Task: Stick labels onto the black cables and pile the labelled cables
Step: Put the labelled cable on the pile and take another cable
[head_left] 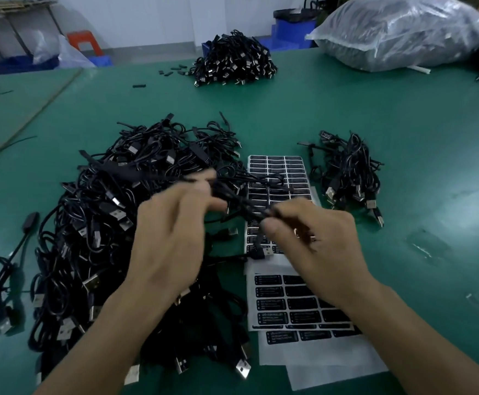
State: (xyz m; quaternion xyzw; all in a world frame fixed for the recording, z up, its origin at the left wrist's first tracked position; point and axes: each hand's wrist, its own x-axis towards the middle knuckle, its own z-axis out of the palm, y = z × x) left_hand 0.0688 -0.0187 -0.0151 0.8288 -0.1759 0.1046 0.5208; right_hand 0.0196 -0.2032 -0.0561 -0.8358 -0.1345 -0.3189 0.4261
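A black cable (241, 195) hangs above the label sheets, held by both hands. My left hand (173, 232) pinches its left part, blurred by motion. My right hand (315, 238) pinches the cable's right part between thumb and fingers. A USB plug (264, 250) of it dangles under my right thumb. A large heap of black cables (96, 223) lies to the left. A smaller pile of black cables (346, 175) lies on the right. Sheets of black labels (278, 172) (295, 306) lie between the piles, partly hidden by my hands.
On the green table (403, 124), a third cable pile (232, 61) sits at the back, with a large plastic bag (397, 32) at the far right. A lone cable (2, 277) lies at the left edge. Blue bins (292, 29) stand behind the table.
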